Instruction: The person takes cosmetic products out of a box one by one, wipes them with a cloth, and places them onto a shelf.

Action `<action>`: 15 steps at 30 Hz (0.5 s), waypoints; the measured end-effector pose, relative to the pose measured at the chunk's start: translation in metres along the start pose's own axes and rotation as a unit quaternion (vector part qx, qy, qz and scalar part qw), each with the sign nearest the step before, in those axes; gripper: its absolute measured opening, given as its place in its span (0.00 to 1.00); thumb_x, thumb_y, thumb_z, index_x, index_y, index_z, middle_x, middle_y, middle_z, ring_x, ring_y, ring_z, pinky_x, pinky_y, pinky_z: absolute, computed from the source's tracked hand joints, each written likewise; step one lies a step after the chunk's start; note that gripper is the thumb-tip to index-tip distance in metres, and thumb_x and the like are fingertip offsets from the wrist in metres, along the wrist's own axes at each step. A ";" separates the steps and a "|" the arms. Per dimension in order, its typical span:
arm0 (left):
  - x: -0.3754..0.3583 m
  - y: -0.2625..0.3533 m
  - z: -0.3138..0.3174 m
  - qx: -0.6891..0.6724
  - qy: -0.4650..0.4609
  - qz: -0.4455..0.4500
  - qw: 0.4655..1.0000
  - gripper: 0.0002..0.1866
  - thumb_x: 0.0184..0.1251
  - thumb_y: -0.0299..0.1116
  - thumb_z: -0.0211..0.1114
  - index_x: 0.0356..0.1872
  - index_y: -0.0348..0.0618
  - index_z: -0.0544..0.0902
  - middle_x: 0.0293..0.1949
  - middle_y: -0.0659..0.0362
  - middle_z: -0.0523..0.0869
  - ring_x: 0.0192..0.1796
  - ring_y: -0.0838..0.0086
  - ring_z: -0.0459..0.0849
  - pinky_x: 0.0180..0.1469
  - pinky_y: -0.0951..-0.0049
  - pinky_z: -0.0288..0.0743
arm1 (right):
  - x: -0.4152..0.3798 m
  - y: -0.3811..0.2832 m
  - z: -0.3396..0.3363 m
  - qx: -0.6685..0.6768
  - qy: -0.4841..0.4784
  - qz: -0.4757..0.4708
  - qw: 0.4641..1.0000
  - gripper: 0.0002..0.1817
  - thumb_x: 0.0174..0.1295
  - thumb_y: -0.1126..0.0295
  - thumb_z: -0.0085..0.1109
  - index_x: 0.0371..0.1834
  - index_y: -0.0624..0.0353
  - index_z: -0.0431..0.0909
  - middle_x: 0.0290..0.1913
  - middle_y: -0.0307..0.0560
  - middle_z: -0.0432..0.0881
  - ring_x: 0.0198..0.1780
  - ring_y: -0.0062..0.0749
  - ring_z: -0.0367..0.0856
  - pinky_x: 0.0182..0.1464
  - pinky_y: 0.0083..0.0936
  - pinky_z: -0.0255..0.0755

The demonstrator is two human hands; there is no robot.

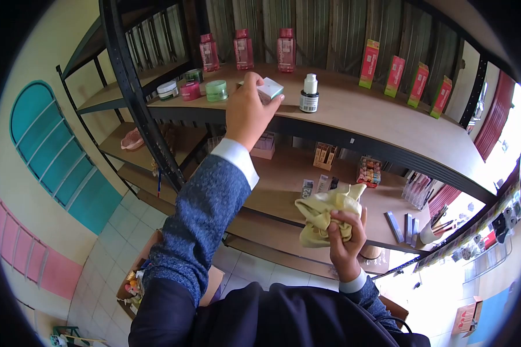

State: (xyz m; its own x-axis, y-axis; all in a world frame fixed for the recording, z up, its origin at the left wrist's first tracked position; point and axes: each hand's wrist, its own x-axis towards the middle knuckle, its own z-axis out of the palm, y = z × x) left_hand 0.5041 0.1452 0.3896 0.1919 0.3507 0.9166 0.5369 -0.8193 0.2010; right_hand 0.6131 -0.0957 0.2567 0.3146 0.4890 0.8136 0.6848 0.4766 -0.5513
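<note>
White box (pixel 270 88), left fingers (pixel 251 82): juts rightward, axis unclear.

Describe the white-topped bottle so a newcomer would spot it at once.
Find the black-framed rack, then its shelf with the pink bottles along the back. Right of the white box at the person's left hand, a small bottle stands upright near the front edge. Its white top and dark, pale-labelled body set it apart from those pink bottles.
</note>
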 end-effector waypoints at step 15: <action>-0.004 0.013 0.027 -0.054 -0.107 -0.036 0.992 0.17 0.51 0.32 0.64 0.42 0.32 0.78 0.28 0.43 0.83 0.35 0.51 0.82 0.41 0.59 0.76 | -0.021 0.013 -0.024 0.005 0.001 0.086 0.996 0.06 0.55 0.79 0.55 0.36 0.63 0.75 0.38 0.46 0.76 0.48 0.36 0.68 0.55 0.30 0.59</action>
State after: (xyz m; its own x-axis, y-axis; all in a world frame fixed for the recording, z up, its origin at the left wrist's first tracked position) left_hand 0.5325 0.1449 0.3794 0.3329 0.4884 0.8066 0.4658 -0.8289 0.3097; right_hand 0.6314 -0.1169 0.2367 0.4281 0.5632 0.7067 0.6135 0.3931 -0.6849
